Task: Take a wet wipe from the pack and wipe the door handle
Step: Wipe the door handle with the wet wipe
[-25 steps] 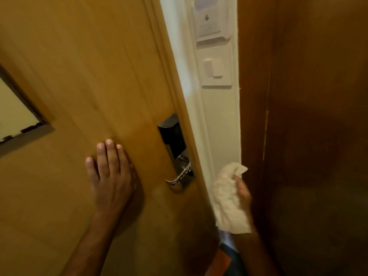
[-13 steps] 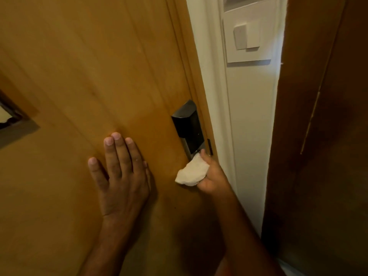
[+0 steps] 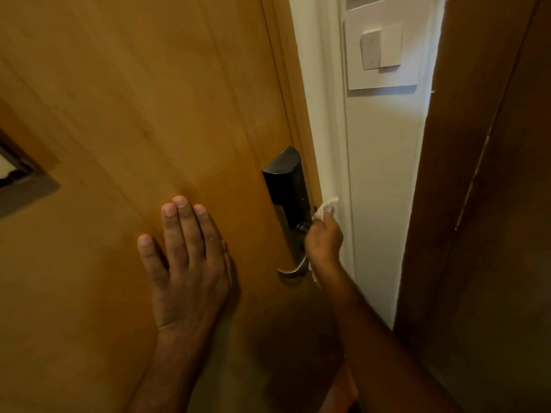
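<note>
A silver lever door handle sticks out below a black lock housing on the light wooden door. My right hand is closed around the handle's base with a white wet wipe bunched in it; a tuft of the wipe pokes out above my fingers and most of it is hidden in my fist. My left hand lies flat on the door, fingers spread, to the left of the lock. No wipe pack is in view.
A white wall strip with a light switch stands right of the door. A dark wooden panel fills the right side. A framed opening shows at the door's left edge.
My right hand has gone from holding the wipe low beside the door up onto the handle, then slid right to the handle's base. My left hand has stayed flat on the door.
</note>
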### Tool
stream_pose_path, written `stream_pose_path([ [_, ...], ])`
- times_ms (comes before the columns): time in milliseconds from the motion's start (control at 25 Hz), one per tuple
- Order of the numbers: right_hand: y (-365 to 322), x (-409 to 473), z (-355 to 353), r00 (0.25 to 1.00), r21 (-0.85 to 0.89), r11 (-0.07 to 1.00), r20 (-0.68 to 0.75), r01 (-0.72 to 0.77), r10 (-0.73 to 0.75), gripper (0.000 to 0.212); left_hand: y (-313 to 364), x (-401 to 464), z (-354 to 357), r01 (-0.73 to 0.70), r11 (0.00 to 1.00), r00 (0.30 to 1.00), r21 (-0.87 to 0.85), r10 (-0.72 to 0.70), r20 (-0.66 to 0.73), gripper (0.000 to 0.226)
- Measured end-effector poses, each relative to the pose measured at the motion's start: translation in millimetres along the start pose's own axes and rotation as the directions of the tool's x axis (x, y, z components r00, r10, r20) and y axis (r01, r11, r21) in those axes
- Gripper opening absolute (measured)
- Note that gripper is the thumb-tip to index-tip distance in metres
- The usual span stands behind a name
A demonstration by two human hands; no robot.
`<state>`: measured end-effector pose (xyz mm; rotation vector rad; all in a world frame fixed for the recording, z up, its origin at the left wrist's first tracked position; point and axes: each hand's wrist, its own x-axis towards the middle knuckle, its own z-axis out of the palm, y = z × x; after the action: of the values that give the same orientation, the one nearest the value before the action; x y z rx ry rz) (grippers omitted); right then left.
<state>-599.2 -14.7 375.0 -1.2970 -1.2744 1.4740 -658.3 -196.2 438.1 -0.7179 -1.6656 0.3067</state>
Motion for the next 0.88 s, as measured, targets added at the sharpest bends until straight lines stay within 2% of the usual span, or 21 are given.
stream_pose_path([
  [80, 16, 4, 9, 0.996, -0.077, 0.994, -0.047, 0.077, -0.081, 0.035, 3, -1, 2, 0.013, 1.000, 1.000, 0.006, -0.013, 0.000, 0.073],
  [120, 19, 6, 11, 0.998, -0.097, 0.995, -0.063, 0.007, -0.013, 0.037, 4, -2, 3, 0.026, 1.000, 1.000, 0.002, -0.026, 0.005, 0.073],
  [200, 16, 6, 16, 0.942, 0.097, 0.940, -0.048, -0.327, 0.333, 0.036, 3, -3, 4, 0.038, 0.999, 0.999, -0.013, -0.038, -0.002, 0.072],
  [240, 14, -4, 16, 0.947, 0.147, 0.947, -0.111, -0.285, 0.302, 0.033, 3, -3, 4, 0.040, 0.999, 0.999, -0.019, -0.040, -0.003, 0.072],
  [280, 12, -17, 16, 0.984, 0.075, 0.989, -0.115, -0.126, 0.134, 0.031, 3, -3, 4, 0.042, 0.999, 0.999, -0.022, -0.042, 0.002, 0.072],
  [360, 15, -24, 9, 0.988, 0.045, 0.992, -0.109, 0.114, -0.108, 0.031, 3, -2, 3, 0.020, 0.999, 1.000, -0.036, -0.020, 0.000, 0.073],
  [400, 10, -21, 1, 0.994, 0.174, 0.980, -0.067, 0.098, -0.087, 0.034, 4, -1, 3, 0.004, 1.000, 1.000, -0.006, -0.004, 0.004, 0.073],
  [480, 8, -15, 0, 0.990, 0.407, 0.903, 0.024, -0.134, 0.136, 0.042, 2, -1, 4, 0.006, 1.000, 1.000, 0.019, -0.006, 0.010, 0.073],
  [520, 5, -13, 1, 0.967, 0.443, 0.864, 0.027, -0.238, 0.252, 0.044, 3, -2, 5, 0.015, 1.000, 1.000, -0.011, -0.015, 0.000, 0.073],
  [600, 5, -27, 6, 0.889, 0.481, 0.764, 0.077, -0.429, 0.450, 0.045, 4, -2, 5, 0.029, 0.999, 1.000, -0.017, -0.029, -0.003, 0.073],
  [640, 10, -30, 4, 0.835, 0.516, 0.668, 0.202, -0.536, 0.512, 0.046, 4, -1, 3, 0.033, 0.999, 0.999, -0.026, -0.033, 0.003, 0.073],
  [680, 7, -31, -2, 0.785, 0.522, 0.596, 0.299, -0.611, 0.543, 0.048, 4, -1, 4, 0.028, 0.999, 1.000, -0.038, -0.028, -0.005, 0.073],
  [720, 3, -26, -12, 0.760, 0.550, 0.529, 0.399, -0.646, 0.513, 0.049, 5, -4, 6, -0.004, 1.000, 1.000, -0.018, 0.004, -0.012, 0.073],
  [760, -1, -21, -19, 0.765, 0.560, 0.522, 0.439, -0.643, 0.471, 0.051, 4, -4, 7, -0.020, 1.000, 1.000, 0.000, 0.020, -0.020, 0.073],
  [840, -6, -23, -21, 0.768, 0.547, 0.542, 0.415, -0.639, 0.487, 0.052, 1, -2, 4, -0.015, 0.999, 1.000, 0.034, 0.015, 0.002, 0.073],
  [880, 1, -26, -14, 0.735, 0.598, 0.450, 0.409, -0.663, 0.540, 0.050, 3, -2, 6, 0.012, 1.000, 1.000, 0.014, -0.012, 0.003, 0.072],
])
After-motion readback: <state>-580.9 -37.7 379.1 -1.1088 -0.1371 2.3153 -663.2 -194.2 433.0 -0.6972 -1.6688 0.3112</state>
